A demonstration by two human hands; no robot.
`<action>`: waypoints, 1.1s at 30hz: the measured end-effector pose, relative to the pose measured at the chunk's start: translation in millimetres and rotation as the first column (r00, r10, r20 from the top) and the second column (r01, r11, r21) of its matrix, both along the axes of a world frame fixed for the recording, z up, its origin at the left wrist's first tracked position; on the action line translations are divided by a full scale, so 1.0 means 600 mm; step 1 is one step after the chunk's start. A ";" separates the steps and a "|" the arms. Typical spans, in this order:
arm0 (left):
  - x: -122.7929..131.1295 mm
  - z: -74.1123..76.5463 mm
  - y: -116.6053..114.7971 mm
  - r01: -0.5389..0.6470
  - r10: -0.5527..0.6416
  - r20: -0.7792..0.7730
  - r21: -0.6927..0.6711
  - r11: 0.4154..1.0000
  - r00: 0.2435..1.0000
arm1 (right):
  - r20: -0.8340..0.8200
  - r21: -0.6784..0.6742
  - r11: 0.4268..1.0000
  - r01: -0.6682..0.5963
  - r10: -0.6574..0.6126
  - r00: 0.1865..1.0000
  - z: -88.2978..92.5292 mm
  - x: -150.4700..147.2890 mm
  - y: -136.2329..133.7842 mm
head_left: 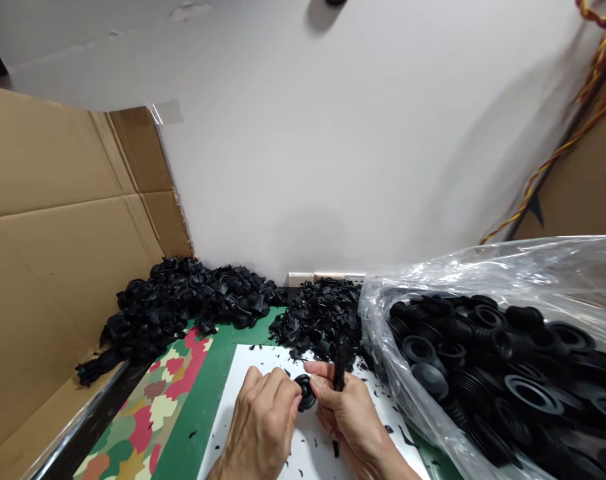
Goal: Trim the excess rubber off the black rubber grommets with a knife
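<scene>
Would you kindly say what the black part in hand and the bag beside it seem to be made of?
The black part looks like rubber or soft plastic: dull matte black, no shine. The bag is thin clear plastic film: glossy, crinkled, see-through.

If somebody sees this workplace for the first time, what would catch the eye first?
Most striking is the large clear plastic bag on the right, full of black ribbed rubber rings. At the back left, a heap of black rubber parts lies against the brown cardboard wall. At the bottom centre, the left hand and right hand pinch a small round black rubber piece over a white sheet; the right hand grips a dark stick-like tool.
</scene>
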State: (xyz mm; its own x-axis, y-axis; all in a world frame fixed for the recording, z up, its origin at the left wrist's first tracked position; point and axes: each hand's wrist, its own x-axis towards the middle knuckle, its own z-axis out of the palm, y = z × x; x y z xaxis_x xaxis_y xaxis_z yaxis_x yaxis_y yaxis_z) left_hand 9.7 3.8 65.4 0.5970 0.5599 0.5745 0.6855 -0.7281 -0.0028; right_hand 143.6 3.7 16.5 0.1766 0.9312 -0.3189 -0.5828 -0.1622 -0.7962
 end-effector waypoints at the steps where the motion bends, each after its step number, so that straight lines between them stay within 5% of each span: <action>1: 0.002 0.001 -0.001 -0.004 0.004 -0.024 0.027 1.000 1.000 | 0.018 -0.001 1.000 0.010 -0.010 1.000 -0.001 0.000 0.001; 9: 0.012 -0.008 -0.011 -0.081 0.082 -0.038 0.016 0.997 0.996 | 0.252 0.075 0.993 0.087 -0.103 0.962 0.032 -0.009 -0.023; 13: 0.015 -0.019 -0.012 -0.130 0.131 0.100 -0.020 0.991 0.986 | 0.274 0.090 0.993 0.075 -0.097 0.957 0.039 -0.012 -0.026; 16: 0.011 -0.020 -0.008 -0.053 0.129 0.330 -0.232 0.971 0.935 | 0.235 0.068 0.997 0.043 -0.058 0.970 0.028 -0.007 -0.014; 19: 0.003 -0.020 0.001 0.158 0.275 0.585 -0.581 0.798 0.763 | 0.228 0.054 0.997 0.048 -0.059 0.972 0.015 -0.001 -0.002; 21: -0.001 -0.021 0.009 0.271 0.392 0.647 -0.684 0.677 0.654 | 0.232 0.045 0.997 0.056 -0.066 0.971 0.011 0.001 0.002; 28: -0.004 -0.008 0.018 0.415 0.468 0.685 -0.719 0.557 0.559 | 0.214 0.043 0.997 0.063 -0.071 0.974 0.017 -0.002 -0.004; 33: -0.002 -0.001 0.013 0.640 0.564 0.690 -0.693 0.333 0.453 | 0.180 0.054 0.997 0.053 -0.062 0.982 0.025 -0.005 -0.007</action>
